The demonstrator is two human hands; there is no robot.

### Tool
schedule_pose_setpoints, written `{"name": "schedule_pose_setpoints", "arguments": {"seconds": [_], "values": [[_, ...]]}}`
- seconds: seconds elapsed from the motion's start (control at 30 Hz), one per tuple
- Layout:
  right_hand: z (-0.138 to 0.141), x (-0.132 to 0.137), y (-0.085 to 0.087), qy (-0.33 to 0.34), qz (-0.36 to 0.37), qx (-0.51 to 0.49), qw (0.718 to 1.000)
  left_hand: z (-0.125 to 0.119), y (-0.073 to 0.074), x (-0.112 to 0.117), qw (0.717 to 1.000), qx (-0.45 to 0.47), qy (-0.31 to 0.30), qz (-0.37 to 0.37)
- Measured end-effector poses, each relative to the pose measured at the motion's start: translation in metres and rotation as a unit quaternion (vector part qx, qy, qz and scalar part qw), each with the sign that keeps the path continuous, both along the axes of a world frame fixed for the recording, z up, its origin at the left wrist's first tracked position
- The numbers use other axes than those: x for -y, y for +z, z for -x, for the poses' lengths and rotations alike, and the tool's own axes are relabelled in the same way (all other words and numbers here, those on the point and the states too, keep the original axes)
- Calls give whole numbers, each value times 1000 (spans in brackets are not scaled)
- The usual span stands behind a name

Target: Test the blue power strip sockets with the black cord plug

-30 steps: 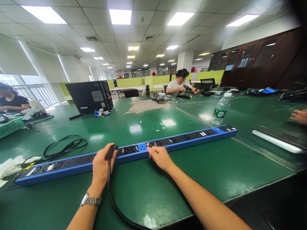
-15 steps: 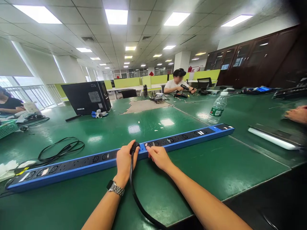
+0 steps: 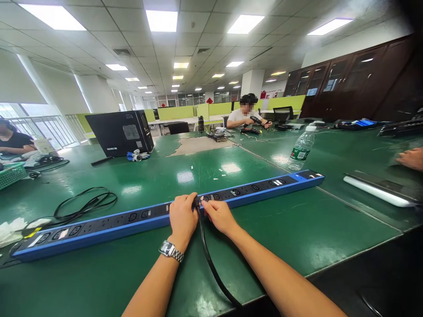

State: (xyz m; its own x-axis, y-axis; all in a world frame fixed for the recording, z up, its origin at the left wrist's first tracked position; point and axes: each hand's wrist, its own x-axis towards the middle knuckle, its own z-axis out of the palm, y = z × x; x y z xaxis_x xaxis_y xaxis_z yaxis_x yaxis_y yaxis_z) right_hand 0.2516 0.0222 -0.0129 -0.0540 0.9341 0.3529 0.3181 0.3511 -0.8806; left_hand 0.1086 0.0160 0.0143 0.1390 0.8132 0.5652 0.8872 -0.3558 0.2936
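Note:
A long blue power strip [image 3: 257, 191] with black sockets lies across the green table [image 3: 297, 233]. My left hand [image 3: 183, 218], with a metal watch on the wrist, is closed round a black plug at the strip's middle. The plug's black cable [image 3: 211, 266] runs back over the near table edge. My right hand [image 3: 220, 215] rests on the strip just right of the plug, fingers curled against its front edge and touching the left hand.
A loose black cable [image 3: 82, 204] and white tissue [image 3: 8, 231] lie at the left. A water bottle [image 3: 300, 149], a black computer case [image 3: 120, 132] and a white-edged bar [image 3: 376, 189] stand further off. Other people sit at the far tables; a hand [image 3: 411, 158] shows at the right edge.
My left hand has carried the plug rightwards along the strip, from its left part to the middle beside my right hand. The right hand has stayed in place.

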Motion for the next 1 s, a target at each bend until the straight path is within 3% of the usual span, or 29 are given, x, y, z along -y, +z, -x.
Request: {"name": "schedule_pose_setpoints", "arguments": {"seconds": [0.2, 0.4, 0.63, 0.77, 0.9, 1.0], "values": [[3, 3, 0, 45, 30, 4, 999, 3, -6, -2, 1000, 26, -1, 3], [2, 3, 2, 76, 55, -44, 995, 6, -17, -5, 996, 72, -22, -43], [7, 4, 9, 137, 168, -156, 964, 5, -10, -6, 973, 179, -63, -128], [7, 5, 13, 143, 195, -208, 948, 2, -7, 0, 980, 127, -85, -130], [3, 4, 18, 99, 194, -233, 948, -2, -5, 6, 982, 107, -73, -136], [0, 5, 20, 110, 207, -249, 940, -5, -3, 11, 983, 101, -67, -138]]}}
